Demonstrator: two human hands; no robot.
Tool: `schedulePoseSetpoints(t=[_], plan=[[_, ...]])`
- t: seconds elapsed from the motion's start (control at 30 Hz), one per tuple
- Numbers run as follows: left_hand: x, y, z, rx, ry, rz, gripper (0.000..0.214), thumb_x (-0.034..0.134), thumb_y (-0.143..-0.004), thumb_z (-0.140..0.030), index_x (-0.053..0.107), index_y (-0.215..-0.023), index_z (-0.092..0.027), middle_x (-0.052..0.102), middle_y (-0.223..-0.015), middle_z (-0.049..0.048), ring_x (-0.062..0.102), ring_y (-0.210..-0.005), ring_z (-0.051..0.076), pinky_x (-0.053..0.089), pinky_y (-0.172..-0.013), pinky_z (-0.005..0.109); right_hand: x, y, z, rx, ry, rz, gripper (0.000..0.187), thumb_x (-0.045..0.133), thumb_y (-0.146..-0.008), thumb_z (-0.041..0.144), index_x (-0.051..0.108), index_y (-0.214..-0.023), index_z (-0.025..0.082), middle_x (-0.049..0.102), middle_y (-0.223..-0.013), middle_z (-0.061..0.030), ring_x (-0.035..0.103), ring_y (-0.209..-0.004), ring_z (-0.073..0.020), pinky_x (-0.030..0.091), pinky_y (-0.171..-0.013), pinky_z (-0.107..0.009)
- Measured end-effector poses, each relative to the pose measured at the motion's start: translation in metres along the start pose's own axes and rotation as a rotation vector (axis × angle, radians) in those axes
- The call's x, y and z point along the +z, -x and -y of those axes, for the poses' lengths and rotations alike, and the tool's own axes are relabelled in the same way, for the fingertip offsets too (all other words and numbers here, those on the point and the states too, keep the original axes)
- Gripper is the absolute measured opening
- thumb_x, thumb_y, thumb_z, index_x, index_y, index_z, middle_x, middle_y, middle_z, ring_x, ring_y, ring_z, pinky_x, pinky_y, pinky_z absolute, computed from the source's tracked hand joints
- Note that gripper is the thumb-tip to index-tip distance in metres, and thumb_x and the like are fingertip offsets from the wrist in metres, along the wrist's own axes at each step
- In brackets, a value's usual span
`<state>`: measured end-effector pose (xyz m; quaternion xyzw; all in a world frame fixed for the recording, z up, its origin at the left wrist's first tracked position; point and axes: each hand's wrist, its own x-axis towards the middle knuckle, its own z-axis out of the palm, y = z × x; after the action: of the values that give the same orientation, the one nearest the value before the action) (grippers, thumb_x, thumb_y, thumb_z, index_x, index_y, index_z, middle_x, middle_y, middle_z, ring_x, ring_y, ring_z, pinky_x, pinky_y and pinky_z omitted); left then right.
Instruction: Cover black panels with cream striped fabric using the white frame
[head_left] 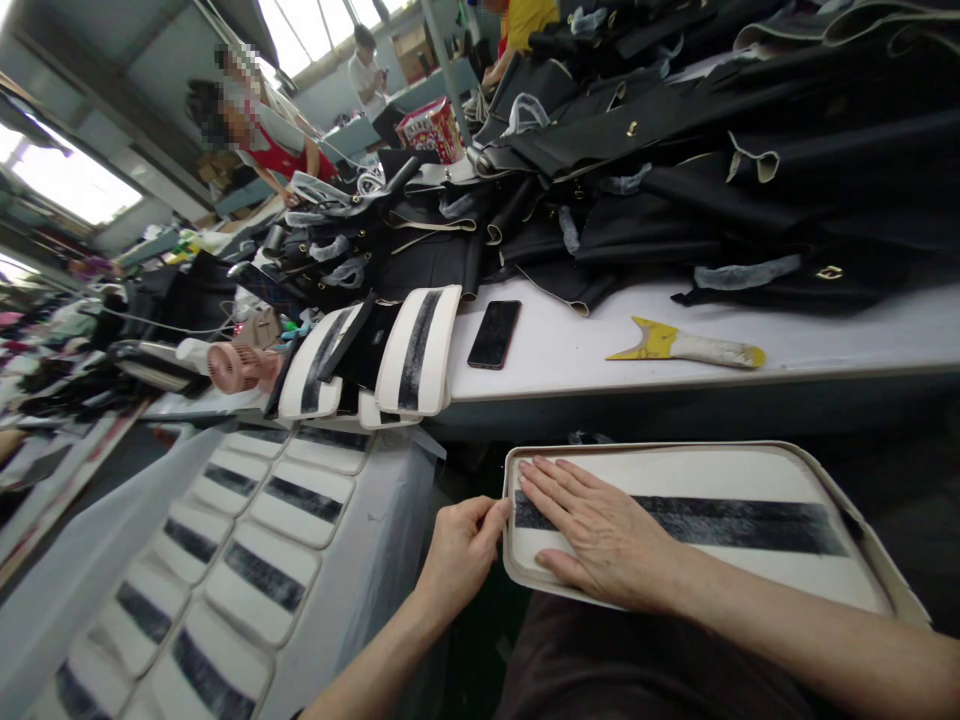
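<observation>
A cream panel (720,480) with a dark stripe along its middle lies across my lap. My right hand (600,535) rests flat on its left end, fingers stretched out and together. My left hand (461,555) pinches the panel's left rim between thumb and curled fingers.
Several matching striped panels (262,560) lie in rows on the grey surface at left, and more stand stacked (382,355) on the table. A black phone (494,333), a yellow scraper (686,346), a pink fan (232,367) and heaps of black leather pieces (675,150) cover the table. People work at the far end.
</observation>
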<state>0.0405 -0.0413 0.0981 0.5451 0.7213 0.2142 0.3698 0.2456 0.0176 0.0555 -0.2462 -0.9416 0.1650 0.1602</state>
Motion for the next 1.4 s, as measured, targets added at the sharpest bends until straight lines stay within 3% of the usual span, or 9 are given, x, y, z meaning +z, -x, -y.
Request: schedulePoseSetpoints(t=[0.1,0.23,0.37,0.5,0.77,1.07,1.17,1.27,1.4], plan=[[0.005,0.002,0.01,-0.128,0.363,0.052,0.047,0.051,-0.09,-0.055,0.056,-0.066,-0.015,0.052,-0.055,-0.0002,0.049,-0.05,0.012,0.037,-0.051,0.023,-0.001,0.0,0.0,0.005,-0.007,-0.006,0.082,0.061,-0.083,0.039,0.024,-0.152,0.013,0.019,-0.158,-0.0112,0.021,-0.145,-0.0242,0.018,-0.122,-0.04],[0.012,0.002,0.02,-0.217,0.77,0.094,0.034,0.068,-0.083,-0.047,0.057,-0.084,-0.015,0.055,-0.071,-0.0017,0.049,-0.062,0.009,0.041,-0.06,0.021,0.001,0.001,0.0,0.0,0.003,-0.007,0.08,0.059,-0.084,0.037,0.024,-0.152,0.013,0.018,-0.158,-0.0113,0.021,-0.145,-0.0245,0.019,-0.121,-0.041],[0.012,-0.007,0.024,-0.309,0.997,0.229,0.035,0.074,-0.08,-0.04,0.048,-0.082,-0.017,0.049,-0.069,-0.0051,0.046,-0.06,0.006,0.041,-0.062,0.02,0.001,0.002,0.0,-0.009,0.006,-0.008,0.08,0.059,-0.084,0.035,0.024,-0.152,0.012,0.018,-0.158,-0.0117,0.022,-0.145,-0.025,0.018,-0.121,-0.042],[0.008,-0.017,0.023,-0.316,0.956,0.321,0.039,0.076,-0.078,-0.04,0.044,-0.08,-0.018,0.051,-0.067,-0.005,0.047,-0.057,0.006,0.039,-0.057,0.019,-0.002,0.0,0.001,-0.006,0.017,0.02,0.079,0.058,-0.085,0.036,0.024,-0.152,0.011,0.016,-0.158,-0.0122,0.02,-0.146,-0.0251,0.019,-0.121,-0.042],[0.006,-0.026,0.022,-0.325,0.83,0.342,0.04,0.073,-0.08,-0.042,0.041,-0.086,-0.019,0.051,-0.065,-0.0068,0.049,-0.05,0.006,0.046,-0.051,0.02,-0.004,-0.003,0.001,0.01,0.003,0.016,0.078,0.057,-0.085,0.036,0.024,-0.152,0.011,0.014,-0.159,-0.0117,0.018,-0.146,-0.0259,0.019,-0.121,-0.043],[-0.005,-0.052,0.026,-0.352,0.68,0.561,0.045,0.074,-0.078,-0.044,0.037,-0.088,-0.022,0.054,-0.064,-0.0067,0.052,-0.046,0.009,0.055,-0.049,0.03,-0.007,-0.009,-0.004,0.055,-0.112,0.088,0.087,0.061,-0.083,0.035,0.016,-0.154,0.012,0.011,-0.16,-0.0093,0.013,-0.147,-0.024,0.014,-0.122,-0.04],[0.001,-0.05,0.026,-0.32,0.716,0.506,0.044,0.074,-0.078,-0.045,0.037,-0.088,-0.022,0.051,-0.068,-0.0067,0.049,-0.049,0.008,0.051,-0.048,0.024,-0.011,-0.011,-0.007,0.057,-0.182,0.131,0.094,0.066,-0.081,0.042,0.012,-0.155,0.018,0.009,-0.16,-0.0069,0.011,-0.148,-0.0226,0.012,-0.123,-0.039],[0.014,-0.042,0.027,-0.257,0.719,0.349,0.045,0.073,-0.077,-0.049,0.038,-0.086,-0.021,0.044,-0.067,-0.0074,0.042,-0.053,0.006,0.039,-0.045,0.016,-0.018,-0.012,-0.009,0.056,-0.259,0.132,0.099,0.067,-0.08,0.051,0.01,-0.155,0.021,0.01,-0.16,-0.0062,0.012,-0.148,-0.0222,0.014,-0.122,-0.04],[0.037,-0.033,0.037,-0.102,0.705,0.114,0.041,0.07,-0.08,-0.047,0.038,-0.083,-0.021,0.039,-0.065,-0.008,0.038,-0.057,0.007,0.034,-0.052,0.017,-0.026,-0.009,-0.01,0.096,-0.435,0.047,0.089,0.061,-0.084,0.056,0.019,-0.153,0.019,0.023,-0.158,-0.0095,0.024,-0.145,-0.0223,0.021,-0.12,-0.041]])
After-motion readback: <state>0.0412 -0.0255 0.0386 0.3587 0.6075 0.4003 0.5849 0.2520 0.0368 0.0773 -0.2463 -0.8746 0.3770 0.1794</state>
